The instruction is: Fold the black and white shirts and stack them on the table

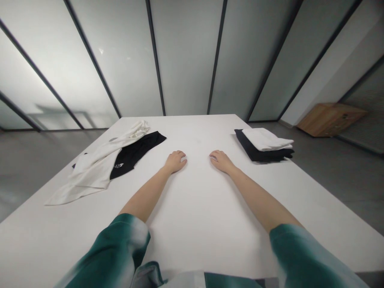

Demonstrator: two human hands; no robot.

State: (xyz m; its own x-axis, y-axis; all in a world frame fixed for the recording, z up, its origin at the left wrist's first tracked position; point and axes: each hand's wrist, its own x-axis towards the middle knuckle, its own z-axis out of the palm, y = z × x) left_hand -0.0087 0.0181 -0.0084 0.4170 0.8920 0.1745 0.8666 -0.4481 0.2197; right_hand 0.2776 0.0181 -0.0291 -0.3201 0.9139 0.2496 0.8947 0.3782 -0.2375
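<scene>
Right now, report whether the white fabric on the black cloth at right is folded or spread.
Folded: the white fabric lies in a compact bundle on the black cloth.

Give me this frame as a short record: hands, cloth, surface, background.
left hand: holding nothing, loosely curled
right hand: holding nothing, loosely curled, apart from the left
cloth, left side: loose white cloth partly over loose black cloth with a white print
cloth, right side: folded white cloth on folded black cloth
surface: white table
background: frosted panels, wooden cabinet at right
</scene>
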